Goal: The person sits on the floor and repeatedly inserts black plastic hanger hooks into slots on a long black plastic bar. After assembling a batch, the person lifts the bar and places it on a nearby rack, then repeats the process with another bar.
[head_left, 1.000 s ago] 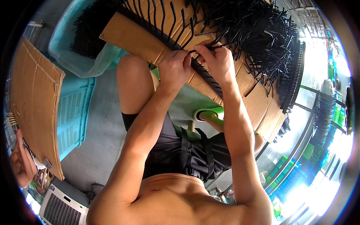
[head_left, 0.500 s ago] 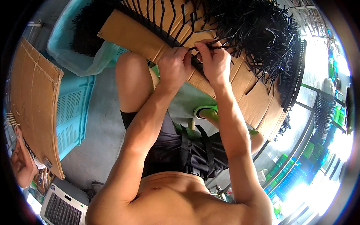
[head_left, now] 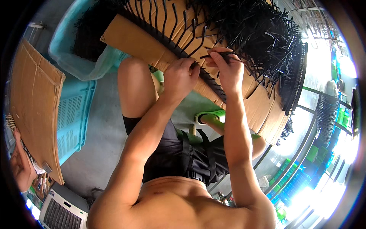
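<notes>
A long black bar (head_left: pixel 160 37) lies slantwise across a sheet of cardboard (head_left: pixel 133 35). Several curved black prongs (head_left: pixel 174 24) stand in a row along its far left part; short stubs (head_left: pixel 218 87) line its near right end. My left hand (head_left: pixel 179 78) is closed around the bar beside the last long prong, its fingertips partly hidden. Just to the right, my right hand (head_left: pixel 228 72) pinches a thin black strip (head_left: pixel 206 56) between thumb and fingers, apart from the left hand. Beyond it spreads a large heap of loose black strips (head_left: pixel 267 45).
A teal crate lined with clear plastic (head_left: pixel 63 49) holds more black pieces at the upper left. Below are a standing cardboard panel (head_left: pixel 34 110), a light blue crate (head_left: pixel 74 114) and another person's arm (head_left: pixel 22 156). Finished-looking black racks (head_left: pixel 299 80) stand at the right edge of the cardboard.
My right hand has moved right, away from my left, and now has a strip in its fingers. One more long prong stands in the bar beside my left hand.
</notes>
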The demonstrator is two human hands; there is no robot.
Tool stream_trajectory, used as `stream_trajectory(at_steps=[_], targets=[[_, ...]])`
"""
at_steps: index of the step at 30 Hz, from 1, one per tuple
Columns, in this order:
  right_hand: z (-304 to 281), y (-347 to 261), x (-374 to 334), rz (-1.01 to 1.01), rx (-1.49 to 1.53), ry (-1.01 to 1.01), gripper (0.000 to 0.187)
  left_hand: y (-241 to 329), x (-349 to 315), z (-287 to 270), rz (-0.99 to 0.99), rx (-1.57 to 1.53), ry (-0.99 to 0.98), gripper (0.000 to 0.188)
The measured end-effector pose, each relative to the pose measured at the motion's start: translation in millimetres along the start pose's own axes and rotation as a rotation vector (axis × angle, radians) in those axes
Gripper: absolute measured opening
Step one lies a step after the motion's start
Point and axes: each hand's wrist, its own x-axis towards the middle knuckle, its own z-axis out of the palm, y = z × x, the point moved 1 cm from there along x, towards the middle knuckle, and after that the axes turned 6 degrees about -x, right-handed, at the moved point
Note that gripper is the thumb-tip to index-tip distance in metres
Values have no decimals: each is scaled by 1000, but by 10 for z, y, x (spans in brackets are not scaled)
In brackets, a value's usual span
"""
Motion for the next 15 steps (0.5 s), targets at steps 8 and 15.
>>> stream_trajectory(at_steps=[8,15], targets=[[177,23,-162,-50,-80,188,17,-18,24,6,131,50,-13,8],[134,86,-128,-243,-343,-15,15,-26,31,12,119,84,-23,10]])
